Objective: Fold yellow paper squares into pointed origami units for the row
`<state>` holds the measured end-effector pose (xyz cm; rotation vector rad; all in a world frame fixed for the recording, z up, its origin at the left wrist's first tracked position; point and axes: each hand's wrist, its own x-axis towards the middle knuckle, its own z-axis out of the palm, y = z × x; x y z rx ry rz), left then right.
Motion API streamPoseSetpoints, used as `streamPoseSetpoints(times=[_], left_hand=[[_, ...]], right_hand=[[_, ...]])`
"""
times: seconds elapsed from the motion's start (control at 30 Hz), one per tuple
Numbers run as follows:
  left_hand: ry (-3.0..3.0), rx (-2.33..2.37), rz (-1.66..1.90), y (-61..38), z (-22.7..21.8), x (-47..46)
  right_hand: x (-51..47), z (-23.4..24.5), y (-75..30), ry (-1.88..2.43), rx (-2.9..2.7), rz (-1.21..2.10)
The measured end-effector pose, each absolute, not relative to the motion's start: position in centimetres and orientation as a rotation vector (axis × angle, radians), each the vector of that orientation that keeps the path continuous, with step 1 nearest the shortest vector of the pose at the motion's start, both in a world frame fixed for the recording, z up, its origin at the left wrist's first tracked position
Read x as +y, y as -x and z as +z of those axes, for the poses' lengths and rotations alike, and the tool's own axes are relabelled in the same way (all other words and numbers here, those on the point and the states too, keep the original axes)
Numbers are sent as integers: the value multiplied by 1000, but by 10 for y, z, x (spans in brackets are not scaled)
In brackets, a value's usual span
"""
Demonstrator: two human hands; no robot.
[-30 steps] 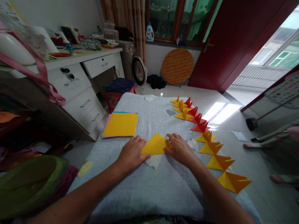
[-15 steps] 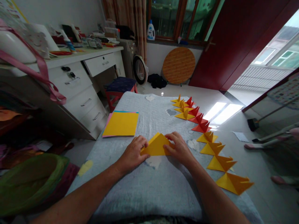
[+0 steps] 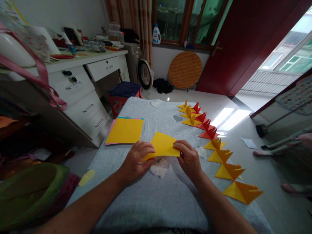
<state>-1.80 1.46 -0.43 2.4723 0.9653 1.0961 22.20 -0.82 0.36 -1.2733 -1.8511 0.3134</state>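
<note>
A folded yellow paper triangle (image 3: 162, 145) is lifted a little off the pale blue cloth-covered table (image 3: 156, 198). My left hand (image 3: 136, 161) pinches its left corner and my right hand (image 3: 188, 157) pinches its right corner, both closed on the paper. A stack of coloured paper sheets (image 3: 124, 130), yellow on top, lies flat to the left of my hands. To the right runs a row of several folded yellow and red paper shapes (image 3: 216, 149) along the table's right side.
A white desk with drawers (image 3: 83, 87) stands at the left, cluttered on top. A red stool (image 3: 123, 94) sits beyond the table. A green bag (image 3: 29, 191) lies at lower left. A round wooden board (image 3: 185, 69) leans on the far wall.
The yellow triangle lay flat under both flat hands; now both hands have pinched its corners and raised it off the cloth, tilting its far point up.
</note>
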Motion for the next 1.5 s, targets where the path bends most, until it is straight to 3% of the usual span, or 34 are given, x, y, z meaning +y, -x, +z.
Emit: streamPoseSetpoints(times=[0.33, 0.6, 0.8, 1.03, 1.2, 1.5], left_hand=[[-2702, 933, 1204, 30, -4, 19], [-2914, 653, 1267, 18, 2, 5], [-3111, 548, 1046, 9, 3, -3], [-3149, 504, 834, 0, -6, -5], [-3137, 584, 763, -4, -10, -9], [-3122, 667, 998, 3, -2, -9]], right_hand=[[1, -4, -230, 1048, -1482, 759], [0, -6, -228, 941, -1529, 974], [7, -14, -236, 1044, -1546, 888], [-4, 4, -237, 1065, -1588, 396], [-22, 19, -222, 876, -1969, 354], [-23, 14, -211, 874, -2350, 521]])
